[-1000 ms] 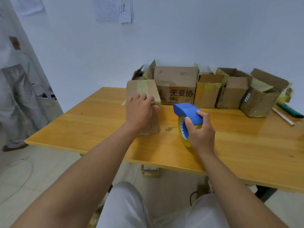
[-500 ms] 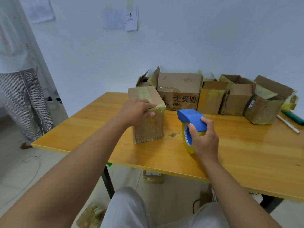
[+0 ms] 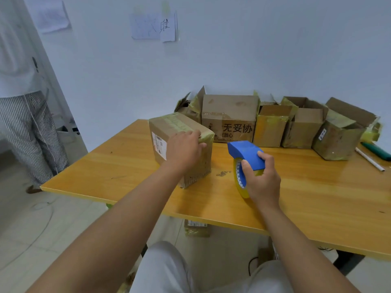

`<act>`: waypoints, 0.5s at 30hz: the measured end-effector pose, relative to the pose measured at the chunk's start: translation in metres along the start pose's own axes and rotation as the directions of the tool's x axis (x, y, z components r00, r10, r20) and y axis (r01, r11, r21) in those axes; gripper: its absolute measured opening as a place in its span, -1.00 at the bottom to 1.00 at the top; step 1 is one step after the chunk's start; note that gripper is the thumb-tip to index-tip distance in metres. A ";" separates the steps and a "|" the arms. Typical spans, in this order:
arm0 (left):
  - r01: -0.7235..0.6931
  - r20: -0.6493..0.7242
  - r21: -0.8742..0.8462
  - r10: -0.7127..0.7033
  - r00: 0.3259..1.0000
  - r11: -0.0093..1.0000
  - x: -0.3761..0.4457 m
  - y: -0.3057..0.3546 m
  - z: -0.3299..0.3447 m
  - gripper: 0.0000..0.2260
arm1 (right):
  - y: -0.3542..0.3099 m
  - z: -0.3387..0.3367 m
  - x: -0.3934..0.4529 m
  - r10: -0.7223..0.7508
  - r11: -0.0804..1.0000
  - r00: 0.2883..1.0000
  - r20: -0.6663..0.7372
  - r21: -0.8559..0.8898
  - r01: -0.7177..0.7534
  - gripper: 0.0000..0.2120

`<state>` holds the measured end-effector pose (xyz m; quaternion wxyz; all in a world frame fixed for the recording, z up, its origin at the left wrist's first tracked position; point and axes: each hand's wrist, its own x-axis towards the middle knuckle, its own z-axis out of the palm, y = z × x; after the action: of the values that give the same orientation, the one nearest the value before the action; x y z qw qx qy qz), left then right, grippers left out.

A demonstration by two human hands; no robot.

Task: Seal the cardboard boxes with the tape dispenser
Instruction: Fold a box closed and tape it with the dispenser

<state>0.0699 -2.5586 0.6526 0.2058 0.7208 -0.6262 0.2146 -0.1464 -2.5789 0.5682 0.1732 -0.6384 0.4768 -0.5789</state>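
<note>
1. A yellow table stood against a white wall.
2. A taped box sat near its left edge; the left hand lay on it, fingers curled over the top edge.
3. Just beside it, the right hand gripped the dispenser, fingers wrapped round.
4. Open boxes lined the back edge.

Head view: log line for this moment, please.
left hand holds taped box | right hand grips tape dispenser | dispenser off box
</note>
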 end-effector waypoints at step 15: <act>-0.086 0.257 -0.249 0.151 0.955 0.965 0.000 -0.033 -0.020 -0.73 | 0.001 0.001 -0.001 0.001 1.000 1.000 -0.003 -0.016 -0.001 -0.58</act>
<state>0.1015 -2.5431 0.6687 0.1877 0.6750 -0.7119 0.0494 -0.1458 -2.5790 0.5672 0.1677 -0.6386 0.4820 -0.5759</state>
